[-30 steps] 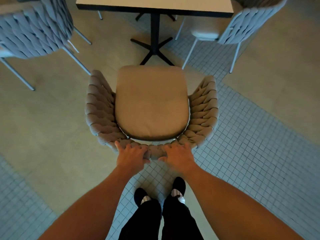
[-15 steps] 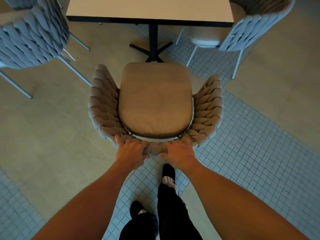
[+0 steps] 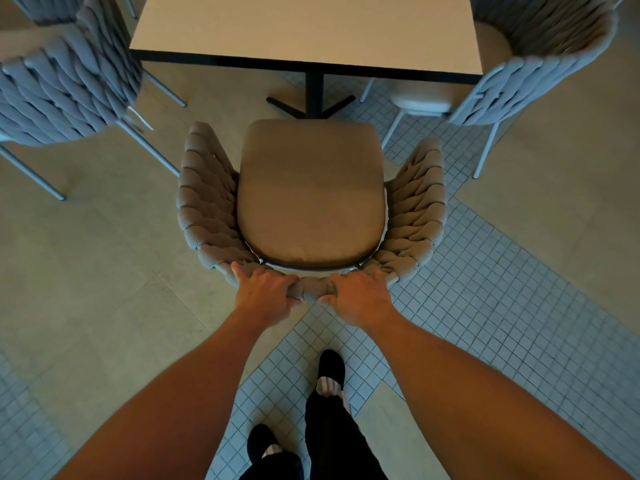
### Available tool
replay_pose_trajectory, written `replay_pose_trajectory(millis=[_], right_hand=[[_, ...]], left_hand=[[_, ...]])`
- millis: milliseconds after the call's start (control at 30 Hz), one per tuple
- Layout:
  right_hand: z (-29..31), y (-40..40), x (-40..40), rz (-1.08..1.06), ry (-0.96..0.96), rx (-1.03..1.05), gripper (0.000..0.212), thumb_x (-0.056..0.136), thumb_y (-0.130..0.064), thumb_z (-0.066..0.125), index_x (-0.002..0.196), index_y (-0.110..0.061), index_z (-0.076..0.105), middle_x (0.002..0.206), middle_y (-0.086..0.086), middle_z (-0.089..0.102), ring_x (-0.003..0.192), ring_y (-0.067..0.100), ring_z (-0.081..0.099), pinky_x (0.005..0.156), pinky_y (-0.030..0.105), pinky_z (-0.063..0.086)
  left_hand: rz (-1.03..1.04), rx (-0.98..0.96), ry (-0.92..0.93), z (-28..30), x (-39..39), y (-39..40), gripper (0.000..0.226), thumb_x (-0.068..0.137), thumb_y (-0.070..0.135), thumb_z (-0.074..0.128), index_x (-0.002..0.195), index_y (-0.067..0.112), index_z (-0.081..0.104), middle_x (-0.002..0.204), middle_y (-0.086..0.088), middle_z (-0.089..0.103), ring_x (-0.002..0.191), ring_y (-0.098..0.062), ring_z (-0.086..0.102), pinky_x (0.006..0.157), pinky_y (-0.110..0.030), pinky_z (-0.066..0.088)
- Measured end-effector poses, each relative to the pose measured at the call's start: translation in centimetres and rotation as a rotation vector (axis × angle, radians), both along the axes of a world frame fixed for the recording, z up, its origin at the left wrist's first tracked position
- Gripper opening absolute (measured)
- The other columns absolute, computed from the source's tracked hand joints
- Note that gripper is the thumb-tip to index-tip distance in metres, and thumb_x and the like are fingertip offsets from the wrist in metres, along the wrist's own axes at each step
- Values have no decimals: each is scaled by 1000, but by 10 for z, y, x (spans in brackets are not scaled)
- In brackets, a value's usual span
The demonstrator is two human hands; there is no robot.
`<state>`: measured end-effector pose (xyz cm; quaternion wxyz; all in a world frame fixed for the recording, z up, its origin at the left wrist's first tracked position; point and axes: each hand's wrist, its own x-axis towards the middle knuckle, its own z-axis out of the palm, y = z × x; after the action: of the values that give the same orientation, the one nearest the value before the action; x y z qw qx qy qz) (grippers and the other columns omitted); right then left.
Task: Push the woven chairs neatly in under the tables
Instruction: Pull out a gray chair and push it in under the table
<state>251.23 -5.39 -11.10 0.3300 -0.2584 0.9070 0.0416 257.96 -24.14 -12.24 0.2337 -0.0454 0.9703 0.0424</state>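
Woven chair (image 3: pixel 311 192) backrest under both hands' grip (seat short of table (image 3: pixel 304 29))

café seating, pedestal table (image 3: pixel 304 32), woven chairs (image 3: pixel 69 84)

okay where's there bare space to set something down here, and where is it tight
The tabletop shows bare across what's visible, from its near black edge back. The chair's seat cushion is bare too, bordered by woven arms. It's tight at the chair back, where the left hand and right hand grip it, and around the table base near the cushion's front.
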Motion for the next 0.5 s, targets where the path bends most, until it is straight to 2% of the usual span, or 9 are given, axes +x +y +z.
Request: replay_pose_trajectory(millis=[133, 333, 500], right_hand=[[1, 7, -14, 24, 5, 18, 53, 98, -69, 38, 121, -24, 55, 125, 6, 65, 121, 29, 55, 103, 50, 35], [2, 6, -14, 17, -3, 21, 52, 98, -68, 40, 122, -24, 55, 126, 4, 65, 123, 29, 53, 105, 51, 31], [3, 8, -8, -2, 17, 0, 55, 99, -68, 40, 133, -26, 53, 132, 4, 62, 127, 27, 52, 109, 51, 27]], left_hand=[[-5, 2, -15, 2, -12, 7, 42, 85, 67, 59, 119, 41, 58, 118, 13, 65, 122, -22, 53, 105, -72, 18], [-20, -13, 4, -2, -12, 8, 47, 84, 69, 57, 123, 42, 57, 120, 14, 65, 119, -21, 54, 103, -69, 21], [-11, -14, -16, -1, -10, 9, 54, 84, 70, 55, 131, 43, 54, 126, 14, 62, 124, -22, 52, 105, -70, 17]])
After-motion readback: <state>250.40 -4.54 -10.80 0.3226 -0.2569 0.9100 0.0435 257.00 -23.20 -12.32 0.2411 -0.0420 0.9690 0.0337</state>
